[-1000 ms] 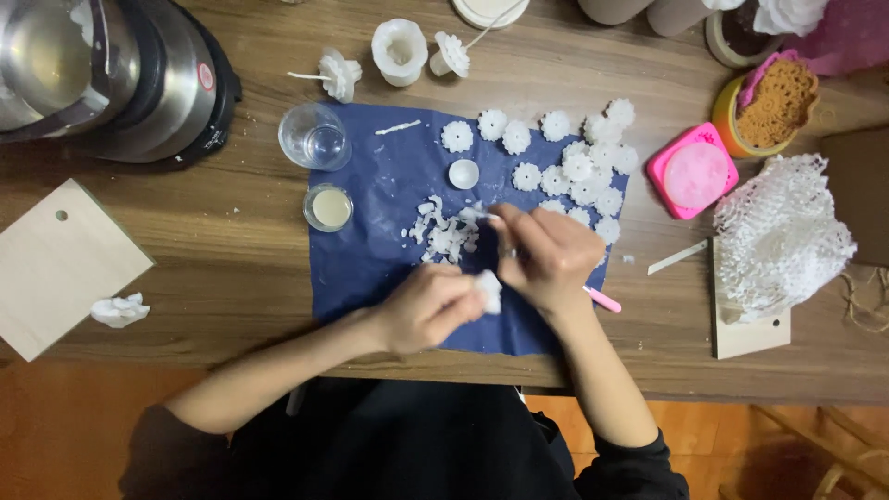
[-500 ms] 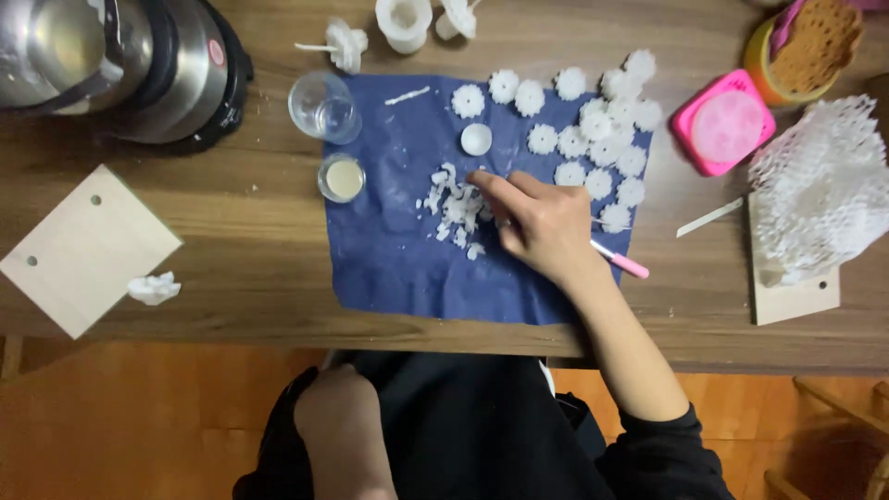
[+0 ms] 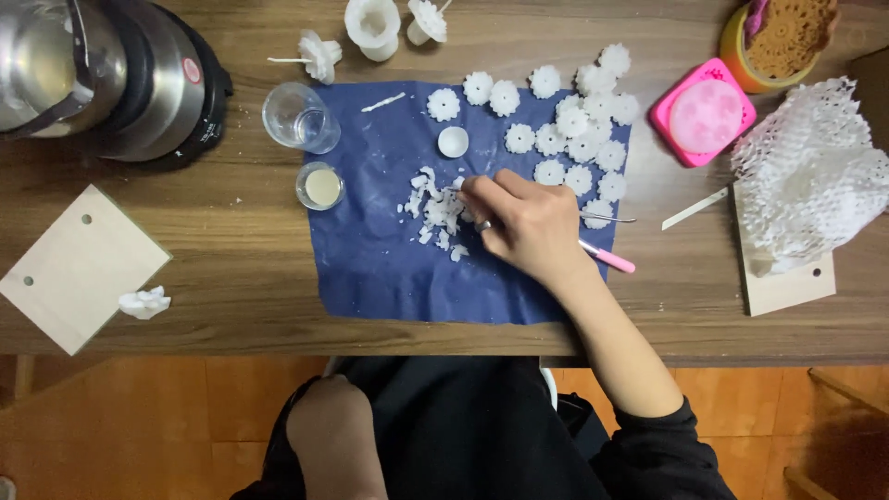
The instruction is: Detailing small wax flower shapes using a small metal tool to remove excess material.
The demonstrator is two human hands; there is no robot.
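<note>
Head view, looking straight down: my right hand (image 3: 526, 222) rests on the blue cloth (image 3: 370, 250) spread over the wooden table (image 3: 231, 231). Its fingers are curled together, tips pinched at the edge of the pile of white scraps (image 3: 433, 211) near the middle of the cloth. I cannot tell whether a scrap is actually caught between the fingertips. A pink-handled tool (image 3: 607, 258) pokes out from under the hand; its long axis runs slantwise, the pink end pointing toward the lower right and the table's near edge. A thin metal pick (image 3: 608, 218) lies almost level just beside the hand, its tip pointing right.

My left hand is off the table, down by my lap; only the arm (image 3: 338, 444) shows, so I cannot tell how those fingers are set.

Beyond the scraps sits a small white disc (image 3: 453, 142), and a cluster of white flower shapes (image 3: 574, 130) fills the cloth's far right corner. Left of the cloth stand a clear glass (image 3: 298, 118) and a small cup of cream-coloured stuff (image 3: 321, 186). A pink mould (image 3: 706, 111) lies to the right, near a heap of white netting (image 3: 810, 176). A wooden board (image 3: 79, 264) and a metal kettle (image 3: 102, 74) are on the left.
</note>
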